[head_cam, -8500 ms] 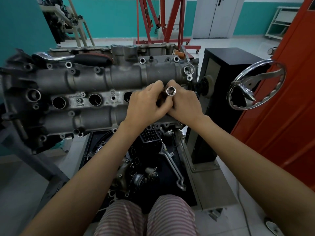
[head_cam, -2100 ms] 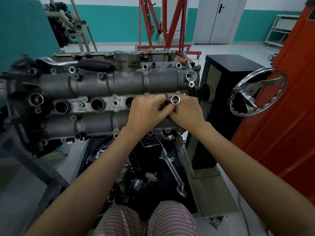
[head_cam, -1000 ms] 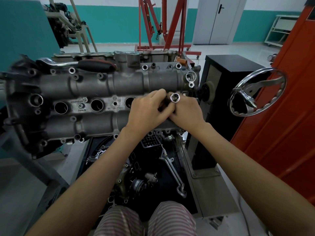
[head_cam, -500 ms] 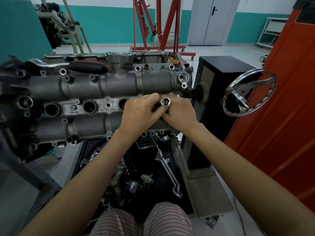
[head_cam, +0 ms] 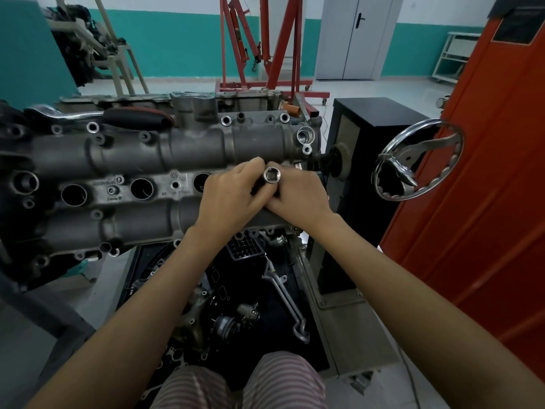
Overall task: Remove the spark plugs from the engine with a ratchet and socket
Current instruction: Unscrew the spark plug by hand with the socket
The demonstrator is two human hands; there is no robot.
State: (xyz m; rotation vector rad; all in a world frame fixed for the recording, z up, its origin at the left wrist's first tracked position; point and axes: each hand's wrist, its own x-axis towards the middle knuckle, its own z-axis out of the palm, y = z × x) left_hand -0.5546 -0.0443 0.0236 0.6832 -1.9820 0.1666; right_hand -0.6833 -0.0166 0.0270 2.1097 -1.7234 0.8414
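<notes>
1. Barely anything has moved since a second ago: both hands stay bunched at the rightmost plug well.
2. Left hand and right hand grip the socket, its shiny open end facing up.
3. Ratchet lies unused on the engine; can't tell how many plugs remain.

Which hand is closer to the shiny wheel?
Right. The right hand lies nearer the wheel, which is off to its right; the left hand sits farther left, over the engine.
</notes>
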